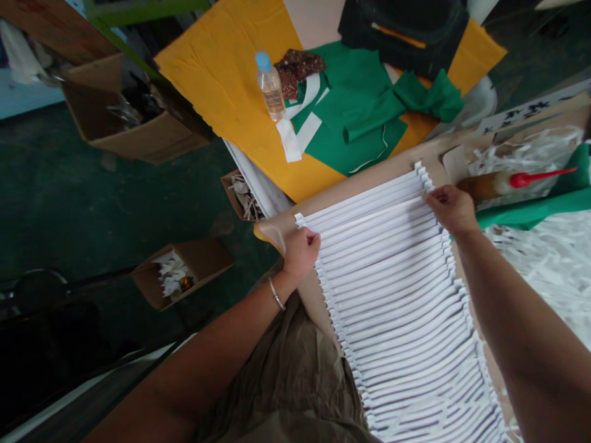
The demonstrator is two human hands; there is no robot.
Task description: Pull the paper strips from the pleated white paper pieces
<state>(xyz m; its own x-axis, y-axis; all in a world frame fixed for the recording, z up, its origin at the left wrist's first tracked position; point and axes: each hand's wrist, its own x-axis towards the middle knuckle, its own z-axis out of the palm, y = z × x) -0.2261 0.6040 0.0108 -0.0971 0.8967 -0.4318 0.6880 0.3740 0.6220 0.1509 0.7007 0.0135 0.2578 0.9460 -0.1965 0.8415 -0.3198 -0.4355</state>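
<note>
A long row of white folded strips (397, 295) with notched ends lies overlapping on the brown-covered table (360, 187). Near its far end, my left hand (302, 251) pinches the left end of one white strip (373, 215). My right hand (450, 209) has its fingers closed at that strip's other end, so it stretches between both hands across the row. Whether the strip is paper or cloth I cannot tell. Just right of my right hand lies a bottle of brown liquid (484, 184) with a red nozzle.
Beyond the row are yellow sheeting (231, 80), green cloth (341, 135), a clear bottle (271, 92) with a blue cap and a black bag (406, 37). White scraps (549, 258) are heaped at right. Cardboard boxes (207, 261) stand on the floor at left.
</note>
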